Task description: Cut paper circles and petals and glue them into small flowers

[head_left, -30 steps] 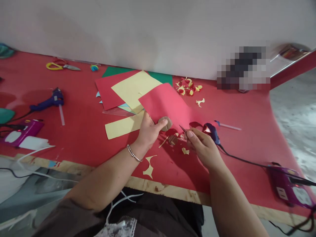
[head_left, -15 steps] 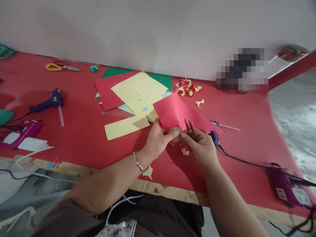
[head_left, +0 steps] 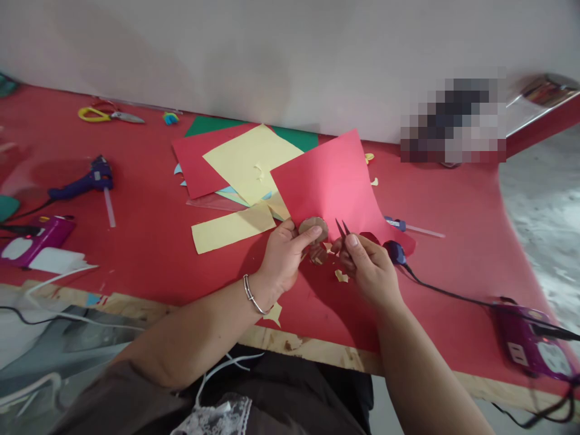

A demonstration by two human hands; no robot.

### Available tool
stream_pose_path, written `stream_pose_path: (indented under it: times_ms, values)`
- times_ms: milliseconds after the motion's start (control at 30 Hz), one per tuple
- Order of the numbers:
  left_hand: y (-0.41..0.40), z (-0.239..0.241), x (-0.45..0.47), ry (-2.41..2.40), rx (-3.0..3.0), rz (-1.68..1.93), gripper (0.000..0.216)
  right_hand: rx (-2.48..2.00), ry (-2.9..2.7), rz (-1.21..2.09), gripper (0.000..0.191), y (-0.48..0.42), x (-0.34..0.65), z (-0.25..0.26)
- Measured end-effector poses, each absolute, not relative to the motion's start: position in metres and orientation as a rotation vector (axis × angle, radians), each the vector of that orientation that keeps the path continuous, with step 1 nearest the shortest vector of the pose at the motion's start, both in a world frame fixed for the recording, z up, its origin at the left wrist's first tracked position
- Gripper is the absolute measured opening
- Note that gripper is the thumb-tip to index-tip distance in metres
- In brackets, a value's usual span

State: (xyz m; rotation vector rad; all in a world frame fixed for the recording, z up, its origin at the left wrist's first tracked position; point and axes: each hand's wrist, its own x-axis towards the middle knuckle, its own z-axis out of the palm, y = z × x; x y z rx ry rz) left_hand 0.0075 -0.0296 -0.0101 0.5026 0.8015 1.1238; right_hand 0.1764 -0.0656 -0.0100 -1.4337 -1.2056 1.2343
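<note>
Step in hand, as judged from the grip: cutting the red sheet (head_left: pixel 333 175) beside the disc (head_left: pixel 313 222). Press the disc flat against the sheet so that it cannot slip. Set the blades close to the rim, cut in short bites, and turn the sheet rather than the wrist. Clear the left thumb from the cutting line before each bite. Guard against the sheet bending away from the blades, which would likely leave a ragged edge

Position: the disc is raised over the middle of the surface (head_left: pixel 149 254), nearer its front edge than its back edge. The left hand (head_left: pixel 283 254) pinches disc and sheet together, thumb on the disc's face; its other fingers are largely hidden. The right hand (head_left: pixel 374 263) has its fingers wrapped around the snips (head_left: pixel 343 237), to the right of the disc and apart from it. The blades stand slightly parted, tips toward the back edge; whether paper lies between them cannot be told. A second disc (head_left: pixel 318 256) lies below the held one, toward the front edge
</note>
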Motion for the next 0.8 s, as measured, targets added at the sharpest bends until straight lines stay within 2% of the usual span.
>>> stream_pose_path:
  times_ms: [300, 800]
  values:
    - [-0.0281, -0.0109, 0.0069, 0.771, 0.552, 1.088, 0.045, -1.46, -1.186, 1.329, 0.065, -0.0629, 0.1762, -0.0098]
    - [-0.0268, -0.0071, 0.0042, 0.753, 0.618, 1.018, 0.039, -1.462, -1.29, 1.281, 0.066, -0.0623, 0.1835, -0.0086]
